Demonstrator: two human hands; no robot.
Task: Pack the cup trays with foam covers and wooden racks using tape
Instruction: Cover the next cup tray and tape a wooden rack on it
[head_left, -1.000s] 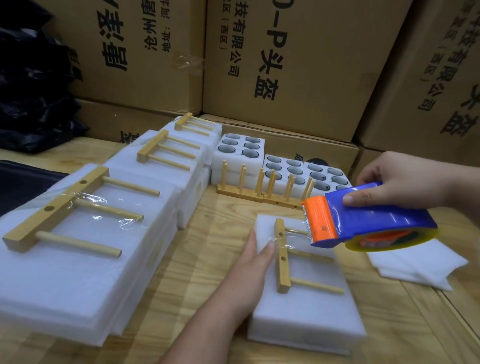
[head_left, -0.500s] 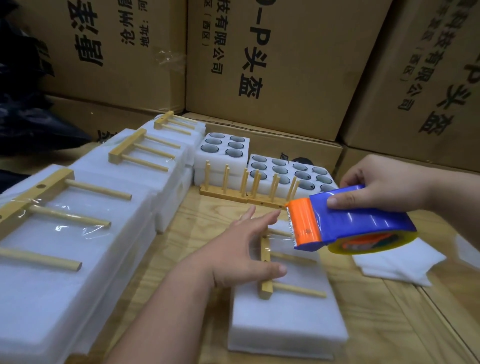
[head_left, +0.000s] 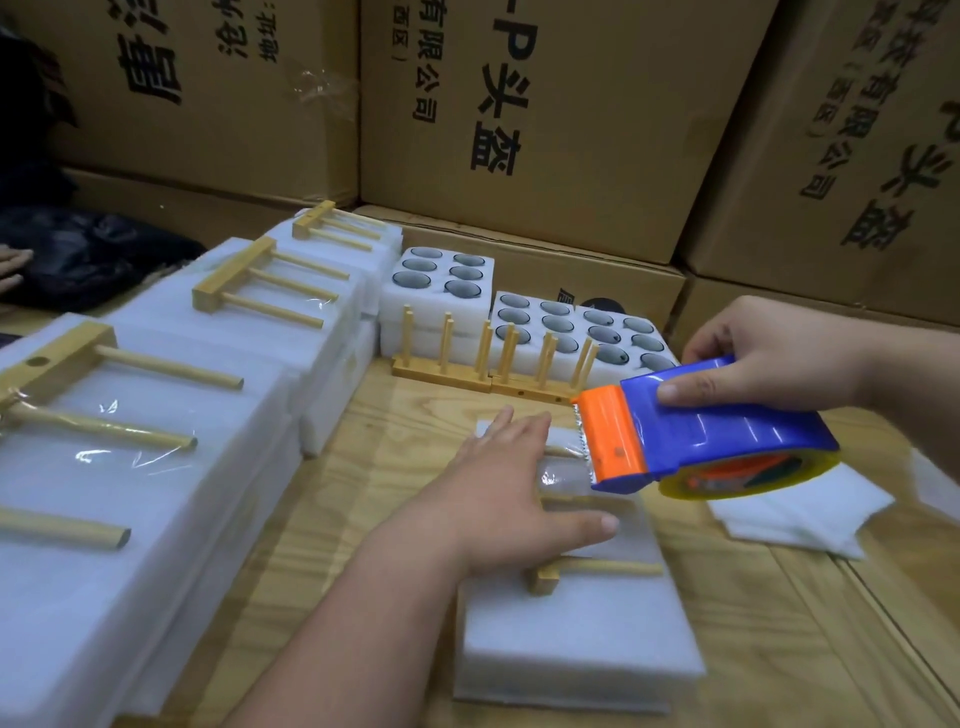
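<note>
Pressing flat and open-fingered, the left hand (head_left: 511, 488) pins the wooden rack (head_left: 582, 569) to the foam cover (head_left: 582, 639) while the right hand (head_left: 769, 353) grips the tape dispenser (head_left: 696, 431) above it.

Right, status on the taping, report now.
Left hand flat on wooden rack. Right hand grips tape dispenser over foam pack. Nothing in the way.

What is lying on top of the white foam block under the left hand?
On the foam block lies a wooden rack, with clear tape over it. The left hand covers most of the rack's bar, so only its end and pegs show.
</note>
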